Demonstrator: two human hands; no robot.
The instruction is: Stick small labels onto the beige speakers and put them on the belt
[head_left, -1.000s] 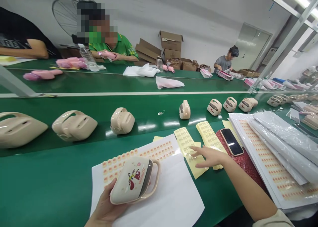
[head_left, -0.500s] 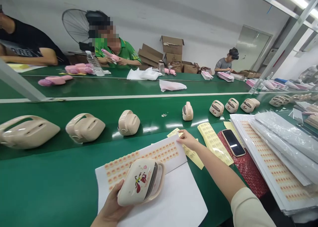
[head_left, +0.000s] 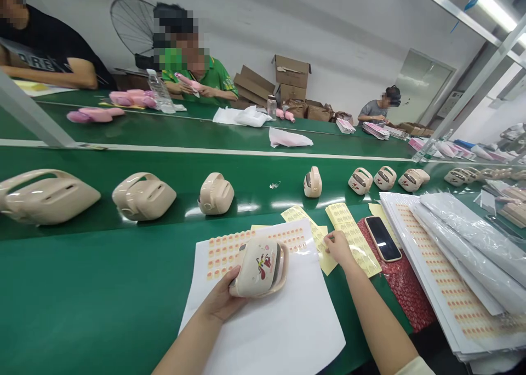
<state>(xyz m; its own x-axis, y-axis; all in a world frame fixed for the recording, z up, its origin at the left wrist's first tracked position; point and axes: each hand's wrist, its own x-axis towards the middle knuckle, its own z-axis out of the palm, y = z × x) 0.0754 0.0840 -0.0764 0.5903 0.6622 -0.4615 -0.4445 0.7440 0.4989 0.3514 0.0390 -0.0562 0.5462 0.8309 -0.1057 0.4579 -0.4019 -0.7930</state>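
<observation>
Left hand (head_left: 225, 299): wrapped round the base of a glossy cream plastic device (head_left: 257, 273) with a loop handle and a red-and-yellow cartoon print; thumb on the near side, other fingers mostly hidden.
Held device: tilted over white paper (head_left: 287, 331) bearing rows of round orange stickers (head_left: 224, 256), a little farther from the body than half a second ago; take it as the clock's centre.
Right hand (head_left: 337, 247): has left the paper's far corner, gripped half a second ago; now at 2 o'clock, fingertips drawn together at the edge of flat pale-yellow sticker sheets (head_left: 319, 235). Whether they pinch anything, I cannot tell.
Paper corner: let go, lying over part of the yellow sheets.
Reading: the right hand's work seems to have passed from orange stickers to yellow ones, the device's printed face staying upward.
Green worktop (head_left: 102, 293): similar cream devices (head_left: 143, 197) stand from 10 to 2 o'clock; a black-screened phone (head_left: 382, 238) lies between 2 and 3.
</observation>
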